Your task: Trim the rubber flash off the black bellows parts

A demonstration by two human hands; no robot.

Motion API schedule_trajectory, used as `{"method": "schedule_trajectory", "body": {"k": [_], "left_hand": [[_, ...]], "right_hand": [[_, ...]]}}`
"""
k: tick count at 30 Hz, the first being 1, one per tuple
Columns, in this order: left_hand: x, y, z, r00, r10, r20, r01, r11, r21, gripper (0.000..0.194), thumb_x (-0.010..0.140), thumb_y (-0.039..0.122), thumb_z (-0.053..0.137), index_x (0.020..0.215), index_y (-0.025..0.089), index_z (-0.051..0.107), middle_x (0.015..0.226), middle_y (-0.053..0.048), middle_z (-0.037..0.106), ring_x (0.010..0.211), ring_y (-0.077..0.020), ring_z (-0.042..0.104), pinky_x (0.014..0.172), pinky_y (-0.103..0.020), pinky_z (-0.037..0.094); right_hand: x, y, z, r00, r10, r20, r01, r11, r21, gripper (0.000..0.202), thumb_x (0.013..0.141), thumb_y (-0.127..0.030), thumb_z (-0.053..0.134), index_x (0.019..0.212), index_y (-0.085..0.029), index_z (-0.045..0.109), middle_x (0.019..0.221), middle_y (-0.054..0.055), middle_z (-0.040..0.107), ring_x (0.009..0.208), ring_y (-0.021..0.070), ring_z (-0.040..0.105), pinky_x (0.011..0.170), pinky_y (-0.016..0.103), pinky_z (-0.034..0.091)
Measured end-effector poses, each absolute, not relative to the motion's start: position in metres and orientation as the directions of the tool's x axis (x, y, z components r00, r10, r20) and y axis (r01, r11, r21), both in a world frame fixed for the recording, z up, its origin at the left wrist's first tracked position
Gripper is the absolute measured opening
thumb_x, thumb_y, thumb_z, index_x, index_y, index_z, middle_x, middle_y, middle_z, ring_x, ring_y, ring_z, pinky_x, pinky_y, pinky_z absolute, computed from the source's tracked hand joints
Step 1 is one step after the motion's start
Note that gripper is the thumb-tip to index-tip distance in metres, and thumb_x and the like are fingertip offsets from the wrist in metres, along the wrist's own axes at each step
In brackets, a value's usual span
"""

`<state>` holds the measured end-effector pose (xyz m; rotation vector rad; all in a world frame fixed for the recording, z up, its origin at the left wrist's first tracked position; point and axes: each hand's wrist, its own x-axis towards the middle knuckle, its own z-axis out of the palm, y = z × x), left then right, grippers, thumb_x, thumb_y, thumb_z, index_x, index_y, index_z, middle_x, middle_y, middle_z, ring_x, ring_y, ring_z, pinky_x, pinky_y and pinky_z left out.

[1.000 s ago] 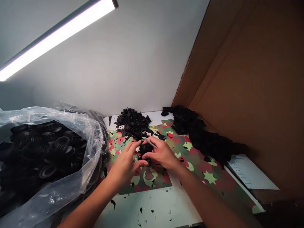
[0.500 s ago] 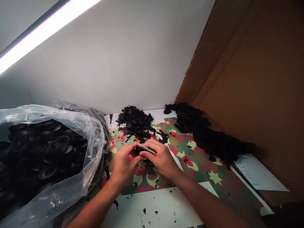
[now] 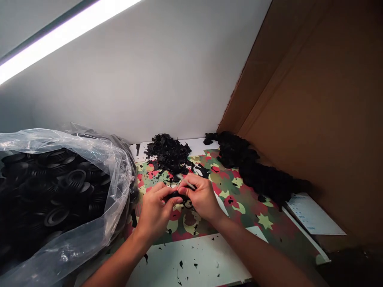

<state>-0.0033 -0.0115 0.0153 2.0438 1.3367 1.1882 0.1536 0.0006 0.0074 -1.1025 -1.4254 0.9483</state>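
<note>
My left hand point(image 3: 154, 209) is closed, its thumb and fingers pinching a small black rubber-like piece point(image 3: 171, 195). Most of that piece is hidden by my fingers, so its full shape does not show. In my right hand point(image 3: 203, 198) a thin grey stick-like tool point(image 3: 189, 183) is gripped, its far end pointing up and left. The right fingertips meet the black piece close to the left ones. Just beyond both hands lies a heap of black shavings point(image 3: 168, 153). Both hands are above a patterned sheet point(image 3: 221, 179) strewn with black scraps.
At left, a clear plastic bag point(image 3: 119, 191) holds many black ribbed round parts point(image 3: 56, 215). A long black pile point(image 3: 266, 175) runs along the cardboard wall point(image 3: 323, 111) at right. White printed paper point(image 3: 317, 215) lies beside it. Black bits dot the white sheet point(image 3: 203, 255) in front.
The grey tool has swung from lying flat across the fingers to pointing up and away. Both hands have dropped slightly and turned around the black piece. The view has shifted a little.
</note>
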Motion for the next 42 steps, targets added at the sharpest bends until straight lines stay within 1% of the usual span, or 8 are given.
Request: {"method": "schedule_trajectory", "body": {"k": [4,9,16,20,23,31,35,42], "left_hand": [[0.003,-0.015,0.010,0.120,0.854,0.507,0.509,-0.491,0.707,0.014,0.085,0.020,0.071,0.073,0.022,0.079,0.059,0.003,0.055,0.054,-0.0120,0.053,0.050,-0.022,0.042],[0.003,-0.025,0.011,0.069,0.782,0.619,0.361,-0.598,0.716,0.013,0.082,0.015,0.073,0.089,0.022,0.081,0.068,-0.001,0.068,0.060,-0.0145,0.062,0.056,-0.024,0.050],[-0.008,-0.016,0.016,0.011,0.919,0.394,0.262,-0.383,0.886,0.010,0.076,0.019,0.077,0.083,0.023,0.083,0.066,0.000,0.066,0.061,-0.0154,0.059,0.057,-0.026,0.047],[-0.011,-0.012,0.012,-0.001,0.953,0.302,0.230,-0.294,0.928,0.009,0.077,0.023,0.077,0.083,0.023,0.083,0.070,-0.001,0.067,0.066,-0.0173,0.061,0.061,-0.028,0.048],[-0.012,-0.011,0.010,0.021,0.956,0.293,0.246,-0.289,0.925,0.009,0.076,0.026,0.078,0.083,0.024,0.083,0.068,-0.001,0.067,0.066,-0.0176,0.061,0.061,-0.028,0.047],[-0.005,-0.011,0.011,0.102,0.912,0.398,0.416,-0.403,0.816,0.010,0.078,0.031,0.080,0.075,0.022,0.077,0.065,0.000,0.065,0.061,-0.0163,0.058,0.057,-0.026,0.046],[-0.001,-0.015,0.014,0.135,0.857,0.497,0.422,-0.504,0.753,0.007,0.083,0.027,0.077,0.087,0.023,0.079,0.066,0.001,0.067,0.059,-0.0147,0.058,0.055,-0.025,0.046],[0.000,-0.015,0.012,0.111,0.832,0.543,0.361,-0.543,0.758,0.009,0.085,0.024,0.075,0.091,0.025,0.081,0.070,0.000,0.070,0.061,-0.0141,0.060,0.056,-0.025,0.048]], "right_hand": [[0.150,0.007,-0.001,0.004,0.997,0.083,-0.059,0.083,-0.995,0.020,0.071,-0.035,0.066,0.061,-0.022,0.056,0.060,-0.001,0.056,0.059,0.0158,0.050,0.058,0.028,0.043],[0.176,0.031,-0.017,0.165,0.985,0.053,-0.048,0.062,-0.997,0.036,0.080,-0.054,0.057,0.064,-0.024,0.046,0.057,-0.004,0.044,0.050,0.0128,0.039,0.048,0.025,0.033],[0.198,0.043,-0.020,0.110,0.992,0.059,0.134,0.045,-0.990,0.023,0.064,-0.030,0.077,0.085,-0.021,0.074,0.087,0.002,0.061,0.071,0.0176,0.056,0.068,0.031,0.048],[0.185,0.024,-0.006,0.040,0.986,0.160,0.179,0.151,-0.972,0.026,0.082,-0.040,0.068,0.100,-0.023,0.076,0.099,0.005,0.062,0.073,0.0175,0.057,0.064,0.030,0.048],[0.174,0.008,0.004,-0.086,0.960,0.268,0.157,0.279,-0.947,0.020,0.085,-0.041,0.071,0.094,-0.024,0.078,0.089,0.004,0.065,0.077,0.0191,0.059,0.064,0.029,0.048],[0.161,-0.006,0.002,-0.111,0.873,0.474,0.415,0.474,-0.776,0.022,0.082,-0.006,0.045,0.074,-0.023,0.056,0.077,0.003,0.059,0.070,0.0172,0.055,0.062,0.027,0.044],[0.155,-0.005,0.002,-0.035,0.894,0.447,0.418,0.419,-0.806,0.019,0.076,-0.006,0.041,0.072,-0.025,0.043,0.075,0.001,0.052,0.069,0.0174,0.052,0.060,0.026,0.043],[0.150,0.000,0.007,0.047,0.967,0.249,0.238,0.231,-0.943,0.013,0.084,-0.020,0.039,0.072,-0.025,0.039,0.068,-0.001,0.048,0.061,0.0169,0.046,0.057,0.027,0.038]]}}
